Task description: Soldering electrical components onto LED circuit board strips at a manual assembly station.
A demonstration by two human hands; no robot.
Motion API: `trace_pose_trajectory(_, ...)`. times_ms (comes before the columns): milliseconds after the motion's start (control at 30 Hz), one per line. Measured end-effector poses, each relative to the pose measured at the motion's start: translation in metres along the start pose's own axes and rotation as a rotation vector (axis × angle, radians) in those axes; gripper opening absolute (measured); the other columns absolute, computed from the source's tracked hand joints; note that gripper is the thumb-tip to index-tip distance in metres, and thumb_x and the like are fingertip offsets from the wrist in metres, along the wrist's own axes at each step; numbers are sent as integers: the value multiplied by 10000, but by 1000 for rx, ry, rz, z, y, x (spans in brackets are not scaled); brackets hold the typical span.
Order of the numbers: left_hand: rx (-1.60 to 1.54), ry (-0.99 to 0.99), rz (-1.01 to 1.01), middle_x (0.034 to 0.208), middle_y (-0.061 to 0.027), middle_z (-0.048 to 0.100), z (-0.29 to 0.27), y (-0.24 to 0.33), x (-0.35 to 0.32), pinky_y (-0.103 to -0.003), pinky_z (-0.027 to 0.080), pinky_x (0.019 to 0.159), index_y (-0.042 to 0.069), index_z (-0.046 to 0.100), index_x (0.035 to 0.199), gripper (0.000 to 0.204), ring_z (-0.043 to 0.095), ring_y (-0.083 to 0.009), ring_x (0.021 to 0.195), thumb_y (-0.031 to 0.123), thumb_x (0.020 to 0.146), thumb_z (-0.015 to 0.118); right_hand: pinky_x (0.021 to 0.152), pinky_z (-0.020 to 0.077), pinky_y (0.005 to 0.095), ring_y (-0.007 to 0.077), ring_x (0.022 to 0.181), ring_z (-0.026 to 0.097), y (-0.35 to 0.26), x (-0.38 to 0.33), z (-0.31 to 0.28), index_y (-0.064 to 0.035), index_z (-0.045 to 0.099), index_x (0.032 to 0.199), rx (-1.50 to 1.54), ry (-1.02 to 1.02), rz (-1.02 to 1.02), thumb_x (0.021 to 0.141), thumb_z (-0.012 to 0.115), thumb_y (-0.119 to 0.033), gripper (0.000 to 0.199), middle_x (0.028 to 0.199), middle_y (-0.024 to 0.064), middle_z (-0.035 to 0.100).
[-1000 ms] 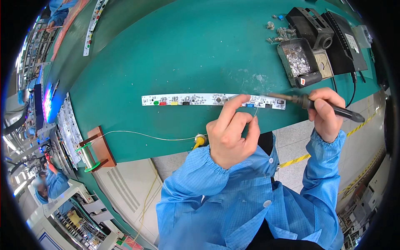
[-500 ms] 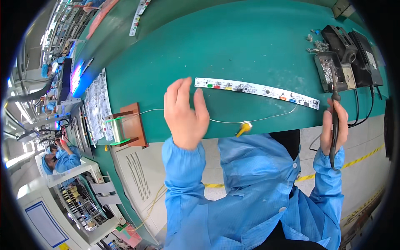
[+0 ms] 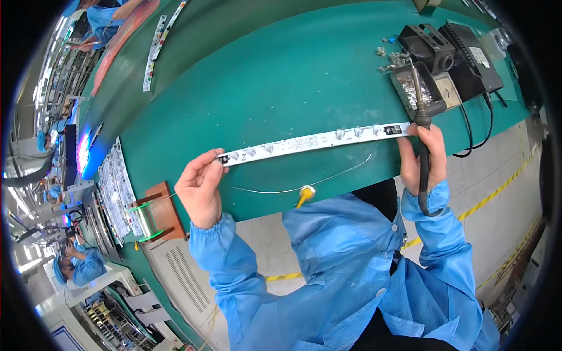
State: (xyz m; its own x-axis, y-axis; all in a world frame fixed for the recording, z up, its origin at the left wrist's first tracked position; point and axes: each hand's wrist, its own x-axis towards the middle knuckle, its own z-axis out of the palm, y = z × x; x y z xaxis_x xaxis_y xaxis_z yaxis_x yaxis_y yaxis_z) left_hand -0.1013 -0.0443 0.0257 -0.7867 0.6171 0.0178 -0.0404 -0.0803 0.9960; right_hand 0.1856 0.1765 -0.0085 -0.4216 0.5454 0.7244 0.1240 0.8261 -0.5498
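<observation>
We had the long white LED circuit strip [image 3: 313, 140] lifted by both ends, across the green desk [image 3: 281, 76] in front of us; half a sec earlier it lay flat on the desk further out w/ the left hand raised open above it & the right hand low by the desk edge, so the strip had just been picked up, and we judged soldering on it was paused, the board being handled or turned over. Left hand [image 3: 201, 188] was on the strip's left end, fingers [image 3: 212, 159] closed in a pinch on that end, wrist bent up, forearm in blue sleeve coming from lower centre. Right hand [image 3: 425, 153] met the strip's right end, fingers wrapped shut round the black-handled soldering iron [image 3: 419, 105], which stood nearly upright w/ tip pointing away toward the iron stand [image 3: 421, 88]; whether that hand also pinched the strip or only steadied it we couldn't tell, as the iron & hand hid the contact. A thin silver solder wire [image 3: 304, 186] curved on the desk just below the strip, running left to a spool on a brown wooden holder [image 3: 157, 212] at the desk's near-left edge, w/ a small yellow-tipped piece [image 3: 304, 194] by the desk edge. Black soldering station box [image 3: 468, 58] sat at far right, cables trailing off the desk. More white strips [image 3: 117, 187] were stacked at left.
</observation>
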Motion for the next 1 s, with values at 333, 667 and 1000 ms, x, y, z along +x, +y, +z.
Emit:
trace_pose_trajectory(333,29,-111,125,1138,-235,608,-7,14,-18,-324,519,862,-84,647,1024,296,624,-250,994,-127,731,651,872,456,337,229,973,569,4,-4,1,-22,499,1216,74,29,133,769,595,173,497,1043,146,577)
trace_pose_trajectory(667,-8,-131,180,1104,-218,628,-2,22,-35,-273,534,796,-70,651,985,300,642,-207,934,-184,707,643,907,459,342,224,995,587,9,-12,1,5,492,1243,46,45,174,801,616,141,479,1077,157,590)
trace_pose_trajectory(1000,153,-52,182,1059,-218,654,-18,8,-26,-284,537,796,-57,681,932,271,652,-210,922,-171,687,658,856,465,344,239,932,584,0,-5,5,2,515,1179,49,12,79,744,608,176,478,998,155,589)
